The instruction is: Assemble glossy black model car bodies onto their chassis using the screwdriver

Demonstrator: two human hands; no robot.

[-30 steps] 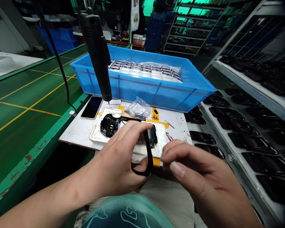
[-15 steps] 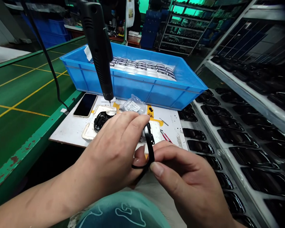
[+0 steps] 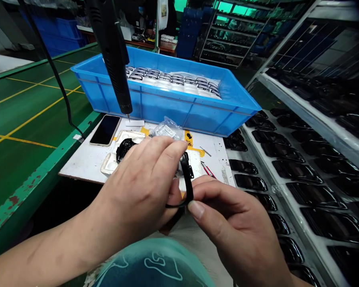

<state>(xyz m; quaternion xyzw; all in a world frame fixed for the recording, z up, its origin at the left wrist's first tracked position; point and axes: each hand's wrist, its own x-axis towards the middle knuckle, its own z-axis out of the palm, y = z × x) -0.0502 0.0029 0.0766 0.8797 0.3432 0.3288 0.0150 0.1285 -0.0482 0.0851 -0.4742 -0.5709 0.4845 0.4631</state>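
Note:
My left hand (image 3: 140,191) is closed around a thin black plastic frame piece (image 3: 188,181), fingers over its top and thumb under its lower loop. My right hand (image 3: 227,223) pinches the lower edge of the same black piece with thumb and forefinger. Both hands are just in front of a white work board (image 3: 86,159). On the board lies a white foam holder (image 3: 109,165) with another black part (image 3: 124,147) seated in it, partly hidden behind my left hand.
A black electric screwdriver (image 3: 112,56) hangs over the board's back edge. A phone (image 3: 105,130) and a clear bag of small parts (image 3: 166,130) lie on the board. Behind stands a blue bin (image 3: 167,103) of black frames. Shelves with black lenses (image 3: 287,159) fill the right. A green belt (image 3: 24,119) runs left.
My right hand has come in from apart and pinched the lower edge of the black piece. The view has drifted, so board and bin sit slightly higher and further left.

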